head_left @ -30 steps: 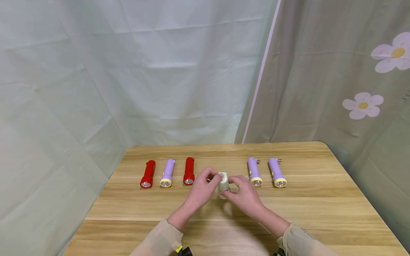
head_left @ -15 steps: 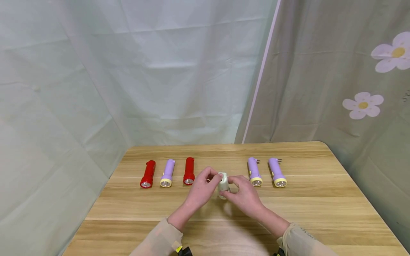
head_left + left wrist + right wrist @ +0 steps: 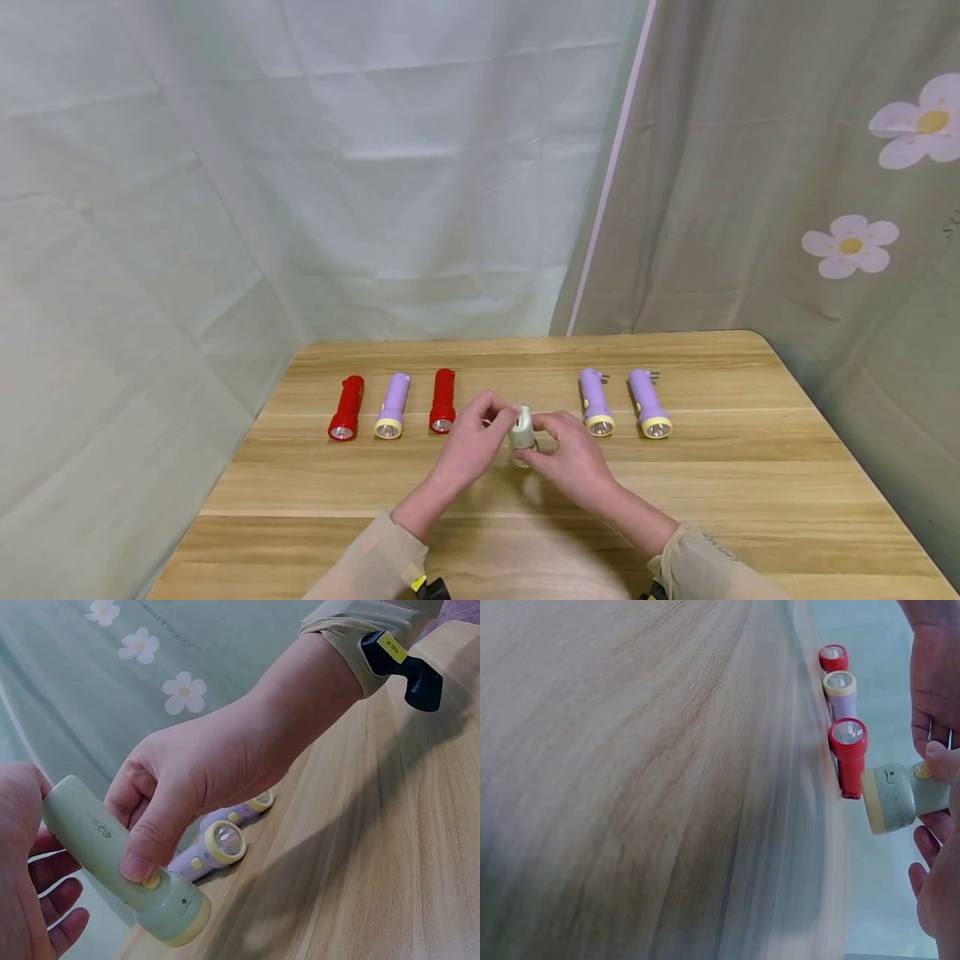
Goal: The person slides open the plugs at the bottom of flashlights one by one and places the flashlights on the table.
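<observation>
Shifted slightly, head view: fingertips of my left hand, pinching the green flashlight by its tail; right hand curled round its barrel, probably steadying it; purple flashlights at two o'clock. Left wrist: my right thumb beside the yellow button, likely for control. Right wrist: red flashlights toward eleven o'clock.

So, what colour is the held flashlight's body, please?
The flashlight's body is pale green, clearest in the left wrist view.

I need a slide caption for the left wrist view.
Right hand grips a green flashlight, left hand at its tail; two purple flashlights beyond.
</observation>
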### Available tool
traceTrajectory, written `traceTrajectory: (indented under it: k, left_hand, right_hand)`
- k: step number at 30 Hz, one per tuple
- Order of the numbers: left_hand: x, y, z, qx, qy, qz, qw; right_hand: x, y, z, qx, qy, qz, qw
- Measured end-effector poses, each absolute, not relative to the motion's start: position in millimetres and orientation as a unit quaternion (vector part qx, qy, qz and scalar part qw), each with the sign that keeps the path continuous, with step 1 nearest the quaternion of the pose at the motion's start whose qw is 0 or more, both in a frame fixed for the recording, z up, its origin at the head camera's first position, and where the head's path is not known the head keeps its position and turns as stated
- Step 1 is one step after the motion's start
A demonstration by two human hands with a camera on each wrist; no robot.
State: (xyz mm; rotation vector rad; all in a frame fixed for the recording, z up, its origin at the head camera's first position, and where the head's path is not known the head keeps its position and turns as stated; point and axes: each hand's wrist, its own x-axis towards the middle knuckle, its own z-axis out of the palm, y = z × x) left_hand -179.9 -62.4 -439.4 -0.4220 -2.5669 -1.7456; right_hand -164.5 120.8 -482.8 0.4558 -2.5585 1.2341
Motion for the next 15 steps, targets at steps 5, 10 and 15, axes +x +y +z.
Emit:
traceTrajectory:
  k: [5, 10, 15]
  left_hand:
    - [-179.4, -62.7, -438.9, -0.133, -0.818, -0.559, 0.002]
    - [-179.8, -62.6, -440.0, -0.135, -0.816, -0.563, 0.003]
    - [-180.9, -63.1, -440.8, -0.136, -0.813, -0.567, 0.002]
  right_hand:
    - [-164.0, 120.4, -483.3, 0.157, -0.882, 0.424, 0.133]
    - [-163.8, 120.1, -483.1, 0.156, -0.883, 0.421, 0.135]
    - [-164.5, 119.6, -481.8, 0.153, -0.881, 0.428, 0.130]
